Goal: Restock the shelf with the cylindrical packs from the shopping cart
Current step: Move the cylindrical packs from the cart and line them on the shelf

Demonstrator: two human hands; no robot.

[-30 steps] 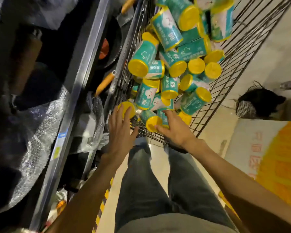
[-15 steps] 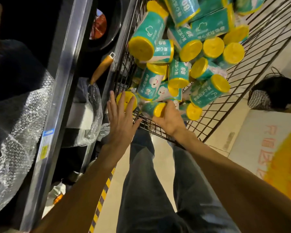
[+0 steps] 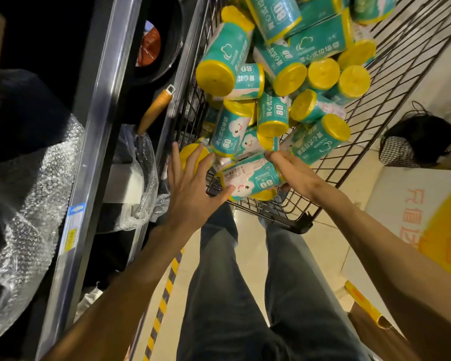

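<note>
Several teal cylindrical packs with yellow lids lie piled in the black wire shopping cart (image 3: 292, 217). My right hand (image 3: 294, 173) grips one pack (image 3: 250, 178) lying on its side at the cart's near end, fingers curled over its right end. My left hand (image 3: 193, 188) reaches in with fingers spread and straight, its fingertips over the yellow lid of another pack (image 3: 190, 155) and its thumb touching the gripped pack's left end. The metal shelf (image 3: 89, 162) runs along the left.
The shelf holds bubble-wrapped goods (image 3: 29, 204) and pans, one with an orange handle (image 3: 155, 110). A price tag (image 3: 72, 227) sits on the shelf rail. A black bag (image 3: 422, 139) lies on the floor at right, beside a white and orange box (image 3: 422, 217). My legs stand below the cart.
My right hand has lifted a pack out of the pile and turned it sideways. My left hand has moved right until its thumb meets that pack.
</note>
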